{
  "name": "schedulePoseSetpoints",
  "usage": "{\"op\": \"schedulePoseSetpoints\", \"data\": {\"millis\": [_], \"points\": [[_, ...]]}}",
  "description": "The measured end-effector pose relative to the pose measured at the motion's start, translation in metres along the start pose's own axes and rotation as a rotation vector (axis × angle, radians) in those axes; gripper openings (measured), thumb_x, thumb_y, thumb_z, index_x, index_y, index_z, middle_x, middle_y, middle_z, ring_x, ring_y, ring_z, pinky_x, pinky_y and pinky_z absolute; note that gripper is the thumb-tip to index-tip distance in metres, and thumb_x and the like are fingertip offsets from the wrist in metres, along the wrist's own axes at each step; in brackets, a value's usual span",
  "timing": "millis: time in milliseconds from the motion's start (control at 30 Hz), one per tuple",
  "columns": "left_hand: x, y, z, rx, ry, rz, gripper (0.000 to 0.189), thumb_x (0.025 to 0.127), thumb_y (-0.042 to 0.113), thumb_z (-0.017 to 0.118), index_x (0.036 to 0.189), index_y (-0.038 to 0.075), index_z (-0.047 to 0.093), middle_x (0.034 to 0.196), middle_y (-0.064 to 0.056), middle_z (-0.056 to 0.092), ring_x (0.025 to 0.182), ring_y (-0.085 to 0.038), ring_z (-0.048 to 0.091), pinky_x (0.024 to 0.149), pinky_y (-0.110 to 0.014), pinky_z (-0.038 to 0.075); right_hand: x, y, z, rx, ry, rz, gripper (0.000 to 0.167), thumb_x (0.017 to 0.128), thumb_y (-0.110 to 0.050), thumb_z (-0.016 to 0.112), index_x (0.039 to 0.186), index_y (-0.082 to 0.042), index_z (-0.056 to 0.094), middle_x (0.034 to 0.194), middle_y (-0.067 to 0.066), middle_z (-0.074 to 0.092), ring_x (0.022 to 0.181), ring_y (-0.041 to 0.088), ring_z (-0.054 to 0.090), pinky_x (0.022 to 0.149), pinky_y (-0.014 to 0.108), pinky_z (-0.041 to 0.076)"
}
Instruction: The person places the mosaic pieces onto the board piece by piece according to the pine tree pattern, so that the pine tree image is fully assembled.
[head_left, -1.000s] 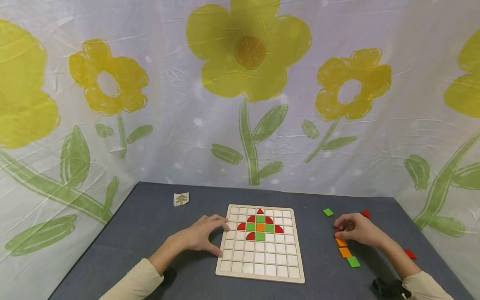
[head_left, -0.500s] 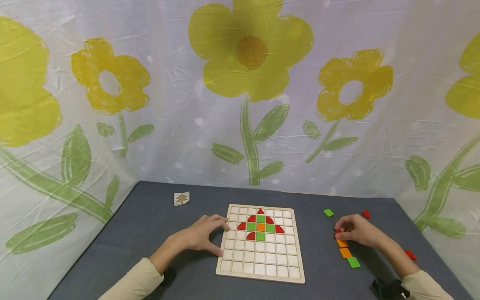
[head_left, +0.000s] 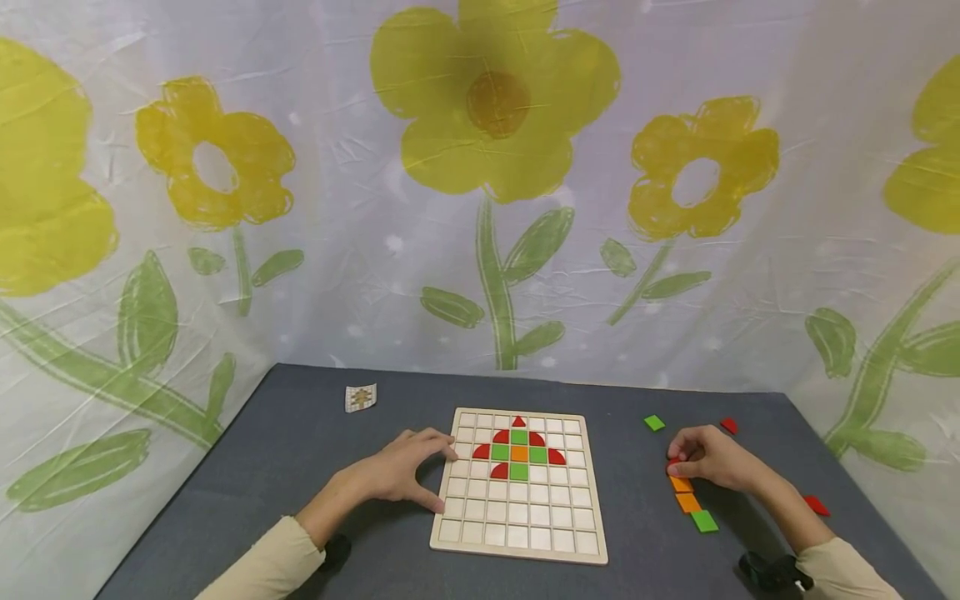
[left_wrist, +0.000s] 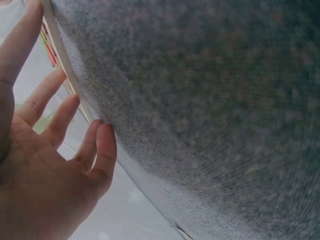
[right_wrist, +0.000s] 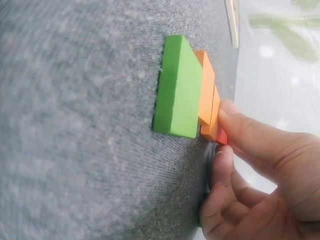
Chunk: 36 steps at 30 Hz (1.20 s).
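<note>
A pale wooden grid board (head_left: 517,533) lies on the dark table, with red, green and orange tiles set in its upper middle squares. At its left edge is my left hand (head_left: 397,471), thumb and fingertips spread along the rim and touching it. To the right of the board, my right hand (head_left: 716,457) pinches a red tile (right_wrist: 222,136) between thumb and fingers; most of that tile is hidden. Right beside it lie two orange tiles (head_left: 687,502) and a green tile (head_left: 704,521), in a slanting row.
Another green tile (head_left: 655,422) lies behind the row. Red tiles lie farther right, one toward the back (head_left: 729,426) and one beyond my right forearm (head_left: 817,506). A small patterned card (head_left: 361,398) rests at the back left. A flowered cloth hangs around the table (head_left: 300,433).
</note>
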<state>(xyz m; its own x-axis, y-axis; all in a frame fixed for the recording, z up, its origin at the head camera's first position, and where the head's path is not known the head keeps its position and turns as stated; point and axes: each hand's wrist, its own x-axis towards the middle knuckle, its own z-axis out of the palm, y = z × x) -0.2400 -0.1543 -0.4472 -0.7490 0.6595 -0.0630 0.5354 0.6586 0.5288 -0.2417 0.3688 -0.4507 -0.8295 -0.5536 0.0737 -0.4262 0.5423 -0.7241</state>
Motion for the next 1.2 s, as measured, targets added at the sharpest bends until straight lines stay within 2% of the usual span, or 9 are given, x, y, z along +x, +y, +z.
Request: {"op": "schedulePoseSetpoints", "data": {"millis": [233,467,700,800,933,1067,1200], "points": [[0.000,0.001,0.000,0.000,-0.004,0.001,0.066,0.077,0.040,0.090,0.131,0.013,0.062,0.150,-0.013,0.044,0.129,-0.042,0.041,0.103,-0.062,0.035,-0.001,0.004,0.000,0.005,0.016,-0.058,0.013,0.090,0.003,0.075,0.096,0.002,0.063,0.082,0.005,0.061,0.065,0.017,0.058,0.059,0.027,0.051],[-0.001,0.001,-0.001,-0.011,-0.004,-0.001,0.066,0.078,0.040,0.090,0.131,0.014,0.062,0.150,-0.012,0.044,0.129,-0.042,0.040,0.103,-0.062,0.034,0.000,0.003,-0.003,0.016,0.019,-0.064,0.015,0.087,0.003,0.078,0.093,0.001,0.064,0.079,0.002,0.055,0.064,0.015,0.053,0.057,0.026,0.048],[-0.001,0.001,-0.001,-0.003,-0.007,0.002,0.066,0.078,0.041,0.090,0.131,0.014,0.062,0.150,-0.011,0.044,0.129,-0.041,0.040,0.102,-0.061,0.035,-0.001,0.001,-0.011,0.075,-0.040,-0.085,0.014,0.090,0.002,0.075,0.089,-0.001,0.062,0.075,0.009,0.054,0.062,0.021,0.055,0.057,0.028,0.047],[0.000,0.001,-0.001,0.000,-0.010,0.005,0.066,0.078,0.041,0.089,0.132,0.014,0.062,0.150,-0.010,0.044,0.129,-0.041,0.041,0.102,-0.061,0.035,-0.003,-0.001,-0.014,0.094,-0.045,-0.076,0.012,0.093,-0.001,0.073,0.091,-0.002,0.061,0.077,0.010,0.057,0.063,0.027,0.056,0.057,0.031,0.048],[0.000,0.000,0.000,0.001,-0.007,0.004,0.067,0.078,0.043,0.089,0.132,0.014,0.062,0.150,-0.010,0.044,0.129,-0.040,0.041,0.102,-0.060,0.036,-0.004,-0.007,-0.016,0.102,-0.010,-0.050,0.009,0.095,-0.004,0.072,0.095,-0.003,0.062,0.084,0.010,0.063,0.070,0.030,0.061,0.064,0.033,0.053],[0.000,-0.001,0.000,0.000,-0.006,0.005,0.066,0.078,0.043,0.089,0.131,0.015,0.062,0.150,-0.009,0.044,0.129,-0.040,0.041,0.102,-0.061,0.035,-0.003,-0.012,-0.014,0.136,-0.003,-0.047,0.008,0.096,-0.003,0.070,0.099,0.000,0.064,0.090,0.013,0.066,0.077,0.031,0.065,0.072,0.036,0.057],[-0.001,-0.001,0.000,-0.005,-0.008,0.011,0.066,0.078,0.042,0.089,0.131,0.015,0.062,0.150,-0.010,0.044,0.129,-0.041,0.041,0.102,-0.061,0.035,-0.001,-0.015,-0.011,0.186,-0.016,-0.037,0.010,0.097,-0.001,0.068,0.105,0.004,0.065,0.094,0.017,0.066,0.081,0.033,0.069,0.073,0.039,0.058]]}}
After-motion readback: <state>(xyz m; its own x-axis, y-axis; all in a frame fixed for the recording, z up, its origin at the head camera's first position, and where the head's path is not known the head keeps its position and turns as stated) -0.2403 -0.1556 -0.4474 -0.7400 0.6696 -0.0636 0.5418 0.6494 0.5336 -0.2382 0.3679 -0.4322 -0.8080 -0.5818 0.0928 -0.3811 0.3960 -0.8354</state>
